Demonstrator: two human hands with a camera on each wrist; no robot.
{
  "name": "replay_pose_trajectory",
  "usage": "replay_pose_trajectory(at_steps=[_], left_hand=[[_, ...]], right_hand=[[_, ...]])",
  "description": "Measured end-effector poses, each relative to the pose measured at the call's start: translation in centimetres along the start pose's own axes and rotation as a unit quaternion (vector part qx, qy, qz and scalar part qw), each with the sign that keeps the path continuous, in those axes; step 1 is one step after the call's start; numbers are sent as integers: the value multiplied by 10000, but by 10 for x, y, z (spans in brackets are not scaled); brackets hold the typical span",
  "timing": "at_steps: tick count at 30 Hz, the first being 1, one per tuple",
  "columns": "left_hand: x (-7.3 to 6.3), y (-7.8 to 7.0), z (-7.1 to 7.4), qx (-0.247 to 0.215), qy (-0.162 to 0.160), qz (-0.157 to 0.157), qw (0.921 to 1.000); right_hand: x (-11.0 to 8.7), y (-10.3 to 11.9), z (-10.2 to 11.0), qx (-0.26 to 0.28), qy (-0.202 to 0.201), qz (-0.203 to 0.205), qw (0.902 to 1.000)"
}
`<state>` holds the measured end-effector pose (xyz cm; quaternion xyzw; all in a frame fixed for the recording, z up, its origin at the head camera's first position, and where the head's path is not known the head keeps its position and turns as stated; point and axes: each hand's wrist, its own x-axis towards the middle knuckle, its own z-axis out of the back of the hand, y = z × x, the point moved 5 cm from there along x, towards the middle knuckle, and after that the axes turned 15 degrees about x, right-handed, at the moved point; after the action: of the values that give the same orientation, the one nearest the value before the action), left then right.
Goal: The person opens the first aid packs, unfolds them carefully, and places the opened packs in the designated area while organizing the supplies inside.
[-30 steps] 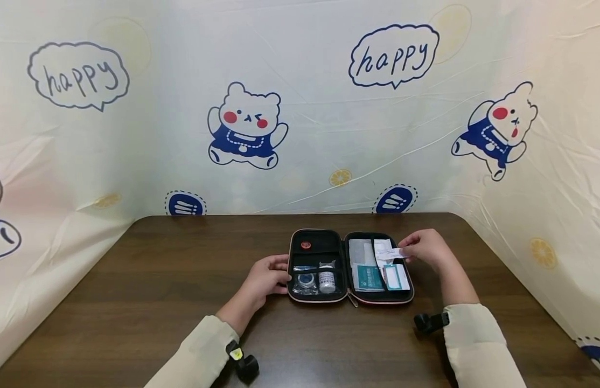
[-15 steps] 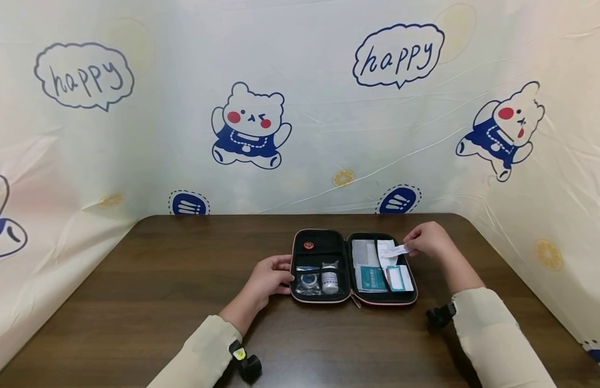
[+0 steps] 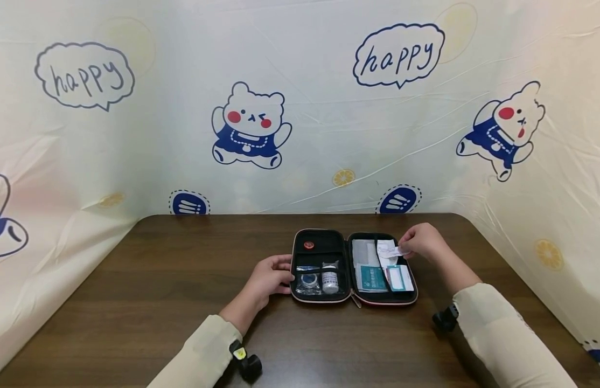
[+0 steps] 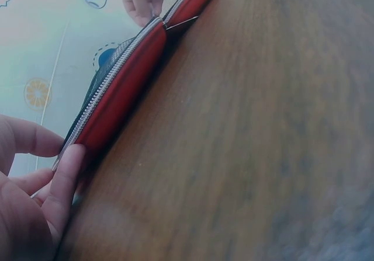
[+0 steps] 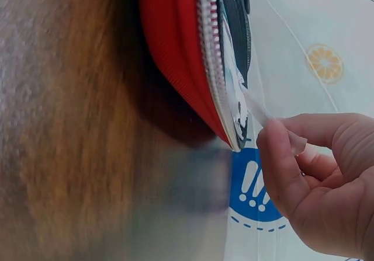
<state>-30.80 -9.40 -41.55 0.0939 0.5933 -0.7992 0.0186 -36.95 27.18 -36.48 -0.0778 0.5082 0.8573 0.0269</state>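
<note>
A zip case (image 3: 321,300) with a red outside and black lining lies unfolded on the table in the head view. My left hand (image 3: 267,276) grips its left edge, thumb and fingers on the rim in the left wrist view. Over the case's right half, my right hand (image 3: 423,241) pinches a thin white strip (image 5: 257,107) between thumb and fingers. The strip's far end reaches the white packets (image 3: 386,249) tucked behind a black elastic band. Green packets (image 3: 371,278) and a white-and-teal packet (image 3: 399,278) sit below them.
The left half holds a small white bottle (image 3: 330,280), a clear bag with a round item (image 3: 308,280) and a red round piece (image 3: 308,245). A zipper pull (image 3: 356,302) hangs at the front. Behind the wooden table (image 3: 183,258) hangs a printed curtain (image 3: 309,129).
My right hand first rises a little with the white strip, then comes back down and leftward toward the packets. The left hand stays on the case's edge. The view shifts slightly.
</note>
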Motion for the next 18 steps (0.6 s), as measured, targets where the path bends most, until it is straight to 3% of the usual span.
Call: replay_pose_trajectory(at_steps=[12,18], left_hand=[[3,1,0,-28,26,0,10000],[2,1,0,-29,23,9,10000]], right_hand=[[1,-5,-2,275,640,-321,9971],[4,-7,-4,245,661,-242,9972]])
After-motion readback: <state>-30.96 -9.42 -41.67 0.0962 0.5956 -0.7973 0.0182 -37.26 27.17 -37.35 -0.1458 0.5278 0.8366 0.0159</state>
